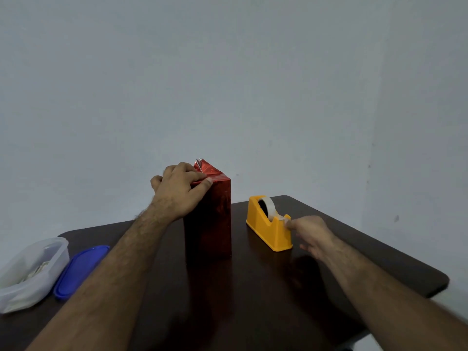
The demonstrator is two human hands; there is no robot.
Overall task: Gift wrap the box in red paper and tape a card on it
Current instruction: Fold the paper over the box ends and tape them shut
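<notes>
- The box (208, 219), wrapped in shiny red paper, is standing upright on its end on the dark table (253, 300), and serves below as the reference landmark.
- The paper at the top of the box is not fully closed: one pointed flap (202, 165) is sticking up at the far edge (its silver underside is showing).
- The left hand (177, 188) is gripping the top of the box from the left side, with fingers curled over the folded paper and the thumb pressing along the near top edge.
- The yellow tape dispenser (268, 224) is sitting on the table just to the right of the box, apart from it, and is carrying a roll of pale tape (268, 206).
- The right hand (311, 234) is reaching to the near end of the dispenser, right of the box, and is pinching the free end of the tape at the cutter between thumb and fingertips (the remaining fingers are blurred).
- A clear plastic container (30, 272) is resting well to the left of the box at the table edge, holding pale items too indistinct to identify.
- A blue lid (81, 271) is lying flat between the container and the box, just beside the container.
- A plain grey wall (228, 72) is standing behind the box.
</notes>
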